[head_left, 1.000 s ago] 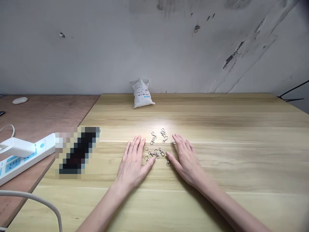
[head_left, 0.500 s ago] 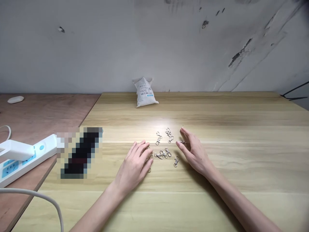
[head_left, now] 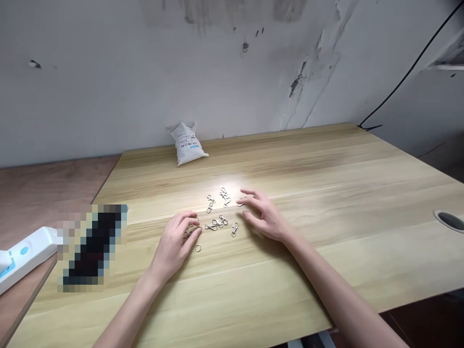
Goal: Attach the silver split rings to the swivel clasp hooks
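My left hand (head_left: 177, 239) rests on the table with its fingers bent and thumb apart, over several small metal rings (head_left: 186, 235) that it partly hides. One more ring (head_left: 197, 248) lies just outside its thumb. My right hand (head_left: 263, 215) hovers low at the other side, fingers spread, with a metal piece (head_left: 239, 204) partly hidden by its fingertips. Between the hands lie several silver swivel clasps: a row (head_left: 217, 223) in the middle, a single clasp (head_left: 235, 229) nearer my right thumb, and two small groups farther back, one left (head_left: 210, 204) and one right (head_left: 224, 197).
A white labelled packet (head_left: 188, 145) stands near the wall. To the left are a blurred dark object (head_left: 96, 246) and a white power strip (head_left: 32, 251) across the table seam. A round cable hole (head_left: 451, 221) is at the right, and a black cable (head_left: 409, 72) runs down the wall.
The view has turned to the right, so everything sits farther left in the picture. My left fingers are more bent, and the ring by the thumb shows whole. The clasps lie much as before.
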The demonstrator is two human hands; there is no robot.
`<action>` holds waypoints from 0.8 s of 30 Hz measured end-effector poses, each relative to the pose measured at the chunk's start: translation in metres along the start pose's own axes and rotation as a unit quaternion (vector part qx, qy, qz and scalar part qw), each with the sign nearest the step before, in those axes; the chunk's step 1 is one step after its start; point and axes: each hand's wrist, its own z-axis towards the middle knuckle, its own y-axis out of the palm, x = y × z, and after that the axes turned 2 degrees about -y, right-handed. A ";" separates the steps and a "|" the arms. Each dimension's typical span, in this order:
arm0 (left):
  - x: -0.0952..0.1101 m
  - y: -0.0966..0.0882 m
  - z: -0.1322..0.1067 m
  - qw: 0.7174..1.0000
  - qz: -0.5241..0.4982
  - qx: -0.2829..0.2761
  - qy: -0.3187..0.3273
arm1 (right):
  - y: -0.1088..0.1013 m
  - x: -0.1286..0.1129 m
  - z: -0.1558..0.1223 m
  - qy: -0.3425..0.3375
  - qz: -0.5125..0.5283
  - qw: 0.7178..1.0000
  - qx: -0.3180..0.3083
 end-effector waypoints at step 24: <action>0.012 0.003 0.004 0.998 -0.068 -0.005 0.002 | 0.022 -0.037 -0.004 -0.160 -0.198 0.964 -0.076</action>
